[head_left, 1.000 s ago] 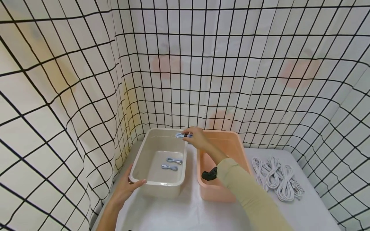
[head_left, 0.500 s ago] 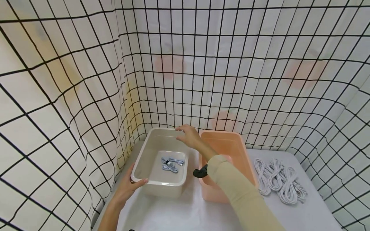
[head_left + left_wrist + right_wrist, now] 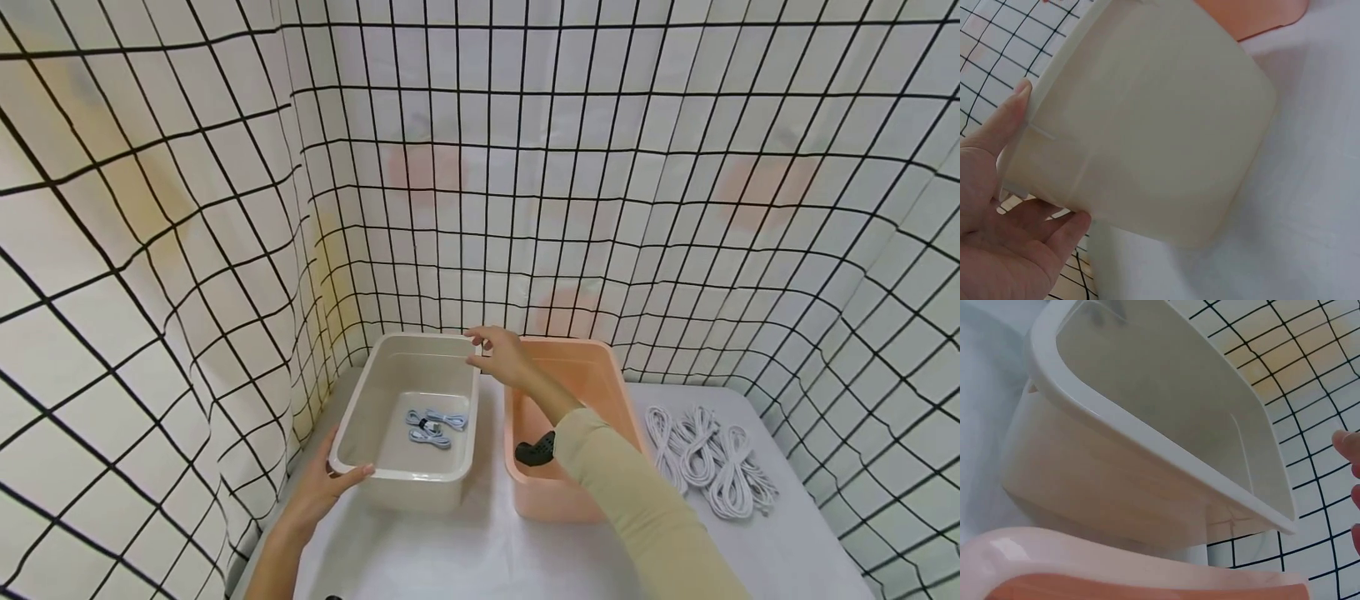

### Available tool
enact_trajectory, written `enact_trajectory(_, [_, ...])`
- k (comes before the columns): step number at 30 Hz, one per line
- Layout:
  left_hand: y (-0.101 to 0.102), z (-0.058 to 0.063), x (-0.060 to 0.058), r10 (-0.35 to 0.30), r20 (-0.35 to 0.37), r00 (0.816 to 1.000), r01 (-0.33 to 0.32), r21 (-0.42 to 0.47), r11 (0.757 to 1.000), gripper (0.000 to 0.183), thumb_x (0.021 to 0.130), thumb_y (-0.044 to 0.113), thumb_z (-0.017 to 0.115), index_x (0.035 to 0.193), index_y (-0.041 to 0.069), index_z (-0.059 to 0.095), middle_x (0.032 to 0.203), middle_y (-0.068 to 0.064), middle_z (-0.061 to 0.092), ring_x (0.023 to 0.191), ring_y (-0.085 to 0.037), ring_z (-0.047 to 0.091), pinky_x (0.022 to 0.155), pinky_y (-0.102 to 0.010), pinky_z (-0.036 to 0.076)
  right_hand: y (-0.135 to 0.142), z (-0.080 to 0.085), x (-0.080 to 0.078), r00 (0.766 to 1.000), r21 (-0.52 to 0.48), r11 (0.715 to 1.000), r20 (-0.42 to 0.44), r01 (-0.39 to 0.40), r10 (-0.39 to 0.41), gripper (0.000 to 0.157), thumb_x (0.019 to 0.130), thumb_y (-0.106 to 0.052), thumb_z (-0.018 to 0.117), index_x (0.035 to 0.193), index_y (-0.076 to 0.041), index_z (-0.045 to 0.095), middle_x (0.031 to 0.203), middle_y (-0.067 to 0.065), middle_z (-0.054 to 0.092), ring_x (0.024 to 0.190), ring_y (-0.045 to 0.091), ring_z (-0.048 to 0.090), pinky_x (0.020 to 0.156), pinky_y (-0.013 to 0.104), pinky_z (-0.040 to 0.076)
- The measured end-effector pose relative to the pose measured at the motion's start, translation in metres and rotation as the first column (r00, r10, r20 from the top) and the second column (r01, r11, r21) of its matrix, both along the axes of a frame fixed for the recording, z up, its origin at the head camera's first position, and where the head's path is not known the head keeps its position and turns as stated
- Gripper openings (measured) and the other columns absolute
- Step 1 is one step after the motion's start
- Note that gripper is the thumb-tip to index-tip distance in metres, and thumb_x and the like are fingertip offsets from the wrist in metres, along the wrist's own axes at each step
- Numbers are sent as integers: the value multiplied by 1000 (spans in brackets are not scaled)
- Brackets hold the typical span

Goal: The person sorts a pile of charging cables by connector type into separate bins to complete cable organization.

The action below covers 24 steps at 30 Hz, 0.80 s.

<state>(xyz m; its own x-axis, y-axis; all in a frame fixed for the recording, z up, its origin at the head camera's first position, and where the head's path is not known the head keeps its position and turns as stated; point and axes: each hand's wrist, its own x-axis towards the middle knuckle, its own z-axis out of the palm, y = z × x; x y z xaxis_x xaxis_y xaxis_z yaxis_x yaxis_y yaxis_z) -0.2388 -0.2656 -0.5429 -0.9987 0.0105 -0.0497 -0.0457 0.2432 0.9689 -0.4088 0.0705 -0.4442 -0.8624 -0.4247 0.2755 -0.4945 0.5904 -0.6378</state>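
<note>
My left hand (image 3: 315, 492) grips the near left corner of a beige plastic bin (image 3: 390, 477), thumb over the rim; in the left wrist view its fingers lie under the rim against the outer wall (image 3: 1147, 125). Three light-blue cable bundles (image 3: 431, 437) lie close together on the bin's floor, one with a black tie. My right hand (image 3: 504, 357) hovers at the bin's far right corner with relaxed, parted fingers and nothing between them. In the right wrist view its fingertips (image 3: 1349, 447) stand apart from the beige rim (image 3: 1110, 419).
An orange bin (image 3: 528, 490) stands right of the beige one, under my right forearm; a narrow gap separates them. Several coiled white cords (image 3: 701, 454) lie on the table to the right. Black netting (image 3: 555, 192) over white sheeting surrounds the back and sides.
A second ago my right hand held the black-tied cable bundle above the beige bin. It let go, and the bundle now lies beside the other two. My left hand still grips the bin.
</note>
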Motion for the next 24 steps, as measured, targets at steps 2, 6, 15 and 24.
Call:
enact_trajectory(2, [0, 1, 0, 2, 7, 1000, -2, 4, 1000, 103, 92, 20, 81, 167, 15, 11, 156, -26, 38, 137, -40, 44, 106, -45, 41, 3, 1, 3, 1000, -16, 1000, 4, -7, 8, 49, 96, -19, 78, 141, -9, 63, 121, 10, 66, 110, 31, 60, 87, 41, 54])
enact_trajectory(6, [0, 1, 1, 6, 34, 999, -6, -1, 1000, 103, 92, 22, 81, 167, 17, 11, 154, -26, 40, 136, -40, 45, 107, -49, 39, 9, 0, 7, 1000, -39, 999, 11, -8, 9, 48, 96, -19, 77, 141, -10, 63, 120, 10, 66, 108, 28, 62, 84, 38, 56])
enact_trajectory(15, [-2, 11, 2, -17, 70, 997, 22, -65, 998, 105, 92, 25, 81, 167, 10, 8, 156, -31, 34, 137, -46, 43, 108, -59, 38, 20, 5, 15, 1000, -25, 1000, -5, -18, 18, 49, 96, -21, 76, 142, -11, 62, 117, 10, 67, 100, 23, 63, 79, 37, 56])
enact_trajectory(24, [-6, 44, -2, -5, 61, 998, 15, -171, 985, 108, 95, 37, 77, 166, 4, 3, 163, -31, 22, 149, -52, 20, 113, -68, 29, 40, 13, 24, 999, -23, 999, -7, 32, -32, 51, 94, -19, 78, 141, -9, 63, 114, 8, 68, 103, 30, 63, 82, 39, 56])
